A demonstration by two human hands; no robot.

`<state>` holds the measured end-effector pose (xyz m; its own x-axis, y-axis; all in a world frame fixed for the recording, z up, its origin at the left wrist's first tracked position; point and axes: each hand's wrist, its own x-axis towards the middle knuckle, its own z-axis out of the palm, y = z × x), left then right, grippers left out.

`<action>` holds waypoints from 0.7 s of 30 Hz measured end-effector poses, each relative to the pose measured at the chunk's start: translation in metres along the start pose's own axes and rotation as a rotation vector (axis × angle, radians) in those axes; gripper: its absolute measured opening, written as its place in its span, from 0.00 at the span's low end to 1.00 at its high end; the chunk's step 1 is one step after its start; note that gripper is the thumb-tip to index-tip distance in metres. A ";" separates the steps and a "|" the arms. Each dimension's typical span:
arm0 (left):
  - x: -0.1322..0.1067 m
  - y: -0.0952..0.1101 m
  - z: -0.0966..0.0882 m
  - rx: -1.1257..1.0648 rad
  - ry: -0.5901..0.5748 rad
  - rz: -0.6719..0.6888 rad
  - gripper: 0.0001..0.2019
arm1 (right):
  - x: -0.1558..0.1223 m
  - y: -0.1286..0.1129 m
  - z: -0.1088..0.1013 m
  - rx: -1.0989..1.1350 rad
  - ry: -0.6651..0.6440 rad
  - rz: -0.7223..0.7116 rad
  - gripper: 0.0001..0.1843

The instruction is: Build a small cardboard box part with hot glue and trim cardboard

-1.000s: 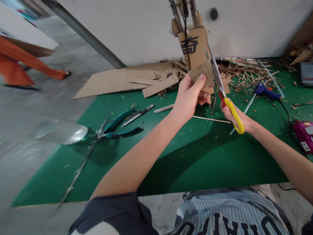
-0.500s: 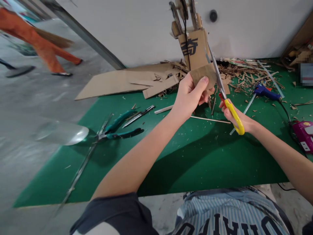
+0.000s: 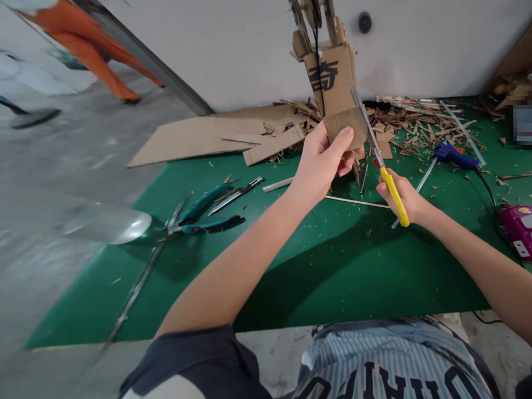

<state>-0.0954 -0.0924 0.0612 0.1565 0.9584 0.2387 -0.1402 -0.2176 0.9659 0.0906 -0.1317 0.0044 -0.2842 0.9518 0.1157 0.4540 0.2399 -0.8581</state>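
Observation:
Pinched in my left hand (image 3: 328, 158) is a small piece of cardboard (image 3: 348, 126), held up above the green table (image 3: 291, 277). My right hand (image 3: 401, 197) grips a pair of scissors (image 3: 390, 185) with yellow and red handles. The scissor blades point up and away, along the right edge of the cardboard piece. Whether they are cutting into it I cannot tell. Just behind my left hand stands a cardboard structure (image 3: 332, 83) printed with a dark character, with jointed upright parts on top and a black cord down its front.
Left lie green-handled pliers (image 3: 195, 219), a utility knife (image 3: 235, 195) and a clear bottle (image 3: 120, 224). Cardboard sheets (image 3: 187, 136) and scraps (image 3: 415, 130) line the back. A blue glue gun (image 3: 455, 155) and a purple power strip (image 3: 517, 230) are right. A person in orange trousers (image 3: 95, 50) walks beyond.
The scissor handles have drawn closer together, and the blades have tilted slightly left. My left hand keeps its hold on the cardboard. The person in orange trousers has shifted right.

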 end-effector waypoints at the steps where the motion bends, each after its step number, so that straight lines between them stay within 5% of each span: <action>1: 0.000 0.000 0.000 -0.005 0.002 -0.002 0.14 | 0.000 0.000 0.000 0.000 -0.003 0.000 0.28; 9: 0.001 0.002 0.002 -0.039 0.002 -0.032 0.13 | 0.001 0.005 0.003 0.112 0.013 0.012 0.31; 21: 0.005 -0.005 -0.005 0.014 0.050 0.067 0.16 | -0.005 -0.008 -0.005 0.202 -0.163 -0.087 0.34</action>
<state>-0.0985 -0.0854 0.0575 0.0986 0.9495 0.2977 -0.1353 -0.2836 0.9493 0.0932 -0.1376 0.0130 -0.4545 0.8820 0.1248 0.2487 0.2602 -0.9330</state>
